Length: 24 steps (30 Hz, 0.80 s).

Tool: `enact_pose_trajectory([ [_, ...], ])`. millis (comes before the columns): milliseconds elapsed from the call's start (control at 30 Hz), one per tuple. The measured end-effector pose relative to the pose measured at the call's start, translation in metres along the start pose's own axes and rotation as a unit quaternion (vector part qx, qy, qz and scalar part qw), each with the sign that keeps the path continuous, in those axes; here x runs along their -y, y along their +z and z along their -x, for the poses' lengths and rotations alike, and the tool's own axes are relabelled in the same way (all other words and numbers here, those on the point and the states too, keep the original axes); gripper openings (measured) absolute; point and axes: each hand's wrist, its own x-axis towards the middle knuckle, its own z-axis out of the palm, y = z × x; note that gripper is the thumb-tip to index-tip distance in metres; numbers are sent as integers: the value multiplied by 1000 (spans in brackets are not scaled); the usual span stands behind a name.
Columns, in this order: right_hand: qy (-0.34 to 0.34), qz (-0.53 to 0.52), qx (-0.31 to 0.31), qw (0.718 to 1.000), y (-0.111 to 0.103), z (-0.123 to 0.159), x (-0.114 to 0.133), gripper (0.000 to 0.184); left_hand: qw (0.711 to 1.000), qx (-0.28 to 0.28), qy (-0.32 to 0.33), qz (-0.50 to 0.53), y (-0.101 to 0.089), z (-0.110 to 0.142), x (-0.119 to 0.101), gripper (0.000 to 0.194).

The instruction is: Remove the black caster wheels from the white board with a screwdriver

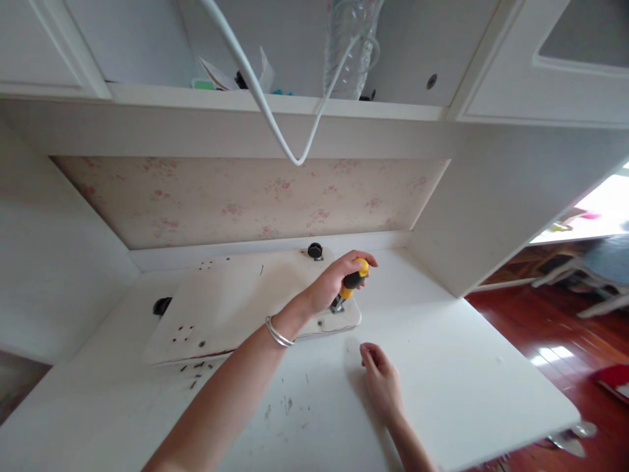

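My left hand (337,278), with a silver bangle at the wrist, is wrapped round a yellow-and-black screwdriver (354,278). The tool tilts down to a metal caster bracket (337,304) at the right end of a white board (240,295). My right hand (382,383) rests low over the desk in front of that corner, fingers curled in; whatever they may hold is hidden. One black caster (315,250) stands at the board's back edge, another caster (161,306) at its left end. Screw holes (183,333) show in the board's front left corner.
Several loose screws (196,372) lie on the white desk (442,367) in front of the board. A white cable (275,124) hangs from the shelf above, near a clear plastic bottle (348,52). Side panels (491,196) enclose the desk; its edge drops to a red-brown floor (550,347).
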Motion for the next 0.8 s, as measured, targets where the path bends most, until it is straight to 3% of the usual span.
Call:
enact_pose_trajectory([
  [333, 11, -3, -3, 1000, 0, -2, -3, 44, 992, -57, 43, -107, 3, 3, -9, 31],
  [533, 20, -3, 0, 1000, 2, -2, -2, 46, 954, -207, 105, -190, 4, 3, 6, 42],
  [600, 20, -2, 4, 1000, 2, -2, -2, 47, 945, -233, 118, -198, 4, 3, 9, 45],
  [700, 19, 1, 7, 1000, 2, -1, -3, 46, 961, -212, 118, -129, 5, 1, 9, 38],
  [800, 20, 3, 7, 1000, 2, -1, -3, 44, 986, -138, 83, -31, 6, 0, 7, 38],
])
